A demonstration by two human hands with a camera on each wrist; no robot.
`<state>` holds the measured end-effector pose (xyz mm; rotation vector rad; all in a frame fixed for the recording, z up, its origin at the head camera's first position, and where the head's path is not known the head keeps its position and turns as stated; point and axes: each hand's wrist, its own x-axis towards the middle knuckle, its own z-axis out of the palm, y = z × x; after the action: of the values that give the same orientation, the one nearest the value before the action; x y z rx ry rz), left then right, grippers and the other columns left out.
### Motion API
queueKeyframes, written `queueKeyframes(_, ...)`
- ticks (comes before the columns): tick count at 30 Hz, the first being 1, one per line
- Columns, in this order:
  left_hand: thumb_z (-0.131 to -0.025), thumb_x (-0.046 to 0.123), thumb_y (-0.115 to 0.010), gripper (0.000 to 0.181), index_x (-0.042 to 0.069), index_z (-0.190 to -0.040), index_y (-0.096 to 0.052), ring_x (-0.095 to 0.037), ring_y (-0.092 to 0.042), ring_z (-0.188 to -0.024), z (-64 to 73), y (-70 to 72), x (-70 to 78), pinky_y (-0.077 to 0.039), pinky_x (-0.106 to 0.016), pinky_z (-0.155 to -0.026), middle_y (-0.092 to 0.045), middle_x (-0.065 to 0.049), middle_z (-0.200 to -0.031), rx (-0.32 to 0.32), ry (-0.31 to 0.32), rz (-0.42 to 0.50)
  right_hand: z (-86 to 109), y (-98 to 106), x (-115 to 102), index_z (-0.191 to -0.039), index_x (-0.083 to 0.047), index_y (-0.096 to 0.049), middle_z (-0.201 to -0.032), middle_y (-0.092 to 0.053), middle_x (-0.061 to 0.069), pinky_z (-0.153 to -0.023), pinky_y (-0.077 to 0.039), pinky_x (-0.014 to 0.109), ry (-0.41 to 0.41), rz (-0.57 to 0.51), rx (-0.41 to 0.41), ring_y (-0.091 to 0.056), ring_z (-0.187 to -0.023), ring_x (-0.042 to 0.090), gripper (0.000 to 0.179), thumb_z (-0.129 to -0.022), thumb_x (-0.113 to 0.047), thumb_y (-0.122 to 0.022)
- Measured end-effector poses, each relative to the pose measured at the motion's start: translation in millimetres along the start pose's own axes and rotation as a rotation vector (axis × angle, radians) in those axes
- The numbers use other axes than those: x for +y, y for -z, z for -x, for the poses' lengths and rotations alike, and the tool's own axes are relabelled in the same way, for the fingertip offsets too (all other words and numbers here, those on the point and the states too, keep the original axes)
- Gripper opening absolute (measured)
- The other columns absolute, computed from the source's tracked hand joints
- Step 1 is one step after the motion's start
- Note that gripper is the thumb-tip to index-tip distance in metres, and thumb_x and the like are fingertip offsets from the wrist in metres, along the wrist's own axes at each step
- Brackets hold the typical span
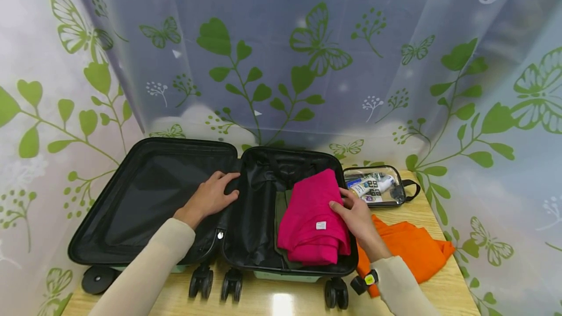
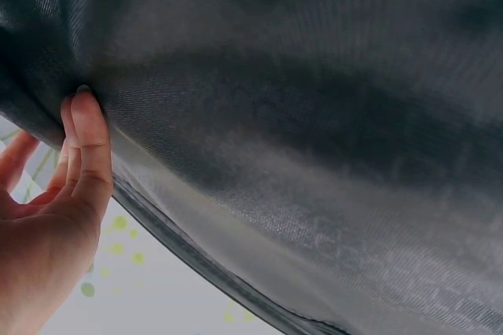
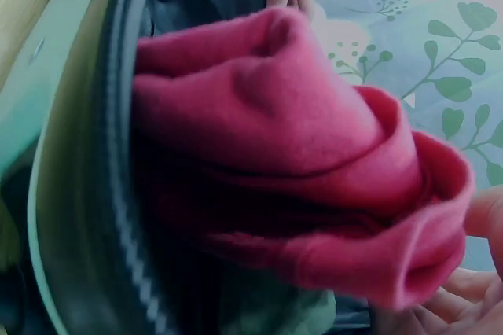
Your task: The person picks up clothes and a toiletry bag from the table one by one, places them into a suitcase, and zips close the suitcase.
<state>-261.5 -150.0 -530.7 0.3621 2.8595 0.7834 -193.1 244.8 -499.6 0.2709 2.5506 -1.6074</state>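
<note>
An open black-lined suitcase (image 1: 259,223) lies with its two halves side by side. In its right half is a folded pink garment (image 1: 307,213) with a small white label, on top of a dark green cloth (image 1: 281,208). My right hand (image 1: 357,216) pinches the garment's right edge. The right wrist view shows the pink folds (image 3: 299,123) between thumb and fingers (image 3: 452,296). My left hand (image 1: 210,196) rests by the divide between the halves, fingers loosely bent. In the left wrist view its fingertips (image 2: 90,127) touch the dark lining (image 2: 275,130).
Right of the suitcase, an orange garment (image 1: 408,247) lies on the wooden table (image 1: 448,296). Behind it sits a clear toiletry bag (image 1: 373,187) with tubes and bottles inside. A patterned curtain (image 1: 272,62) hangs behind. Suitcase wheels (image 1: 231,284) stick out at the front.
</note>
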Motion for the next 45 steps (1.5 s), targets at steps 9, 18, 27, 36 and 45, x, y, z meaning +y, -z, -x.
queueKeyframes(9, -0.11, 0.036, -0.062, 0.059, 0.023, -0.166, -0.048, -0.046, -0.068, -0.116, -0.5, 0.2, 0.7, -0.055, -0.063, -0.095, -0.053, -0.023, -0.153, 0.002, -0.001, -0.002, -0.3, 9.9, 1.1, -0.154, -0.007, -0.061, -0.129, -0.077, 0.023, -0.095, -0.058, 0.044, 0.08, 0.237, 0.073, -0.069, -0.124, 0.039, 0.051, -0.106, -0.021, -0.071)
queueKeyframes(18, -0.11, 0.036, -0.063, 0.06, 0.023, -0.166, -0.048, -0.047, -0.067, -0.117, 0.3, 0.0, 0.0, -0.055, -0.063, -0.095, -0.052, -0.022, -0.154, -0.008, 0.006, 0.005, -1.9, 3.1, 4.9, -0.156, 0.0, -0.056, -0.131, -0.075, 0.027, -0.102, -0.053, 0.053, 0.074, 0.29, 0.071, -0.067, -0.123, 0.043, 0.055, -0.105, -0.015, -0.069)
queueKeyframes(27, -0.11, 0.036, -0.063, 0.06, 0.022, -0.166, -0.049, -0.048, -0.067, -0.118, -0.7, 0.7, -0.4, -0.055, -0.065, -0.097, -0.053, -0.023, -0.153, 0.001, 0.004, -0.003, -5.9, -2.7, 4.6, -0.159, -0.006, -0.055, -0.134, -0.071, 0.027, -0.081, -0.054, 0.024, 0.014, 0.015, 0.039, -0.068, -0.104, 0.024, 0.056, -0.105, -0.009, -0.069)
queueKeyframes(36, -0.11, 0.035, -0.063, 0.06, 0.022, -0.166, -0.049, -0.046, -0.068, -0.113, -0.1, 1.5, 0.3, -0.055, -0.063, -0.093, -0.053, -0.023, -0.153, 0.002, 0.0, 0.002, -1.3, -12.1, -11.6, -0.159, -0.012, -0.058, -0.148, -0.065, 0.024, -0.085, -0.055, 0.015, -0.005, -0.235, 0.032, -0.066, -0.106, 0.008, 0.055, -0.106, -0.01, -0.07)
queueKeyframes(45, -0.11, 0.036, -0.062, 0.059, 0.022, -0.166, -0.048, -0.047, -0.068, -0.112, 0.5, 0.9, 0.9, -0.055, -0.063, -0.092, -0.052, -0.023, -0.153, -0.003, 0.002, 0.0, -6.1, -20.2, -7.3, -0.158, -0.006, -0.056, -0.129, -0.074, 0.013, -0.082, -0.057, 0.017, 0.0, -0.317, 0.025, -0.068, -0.091, 0.004, 0.054, -0.105, -0.002, -0.067)
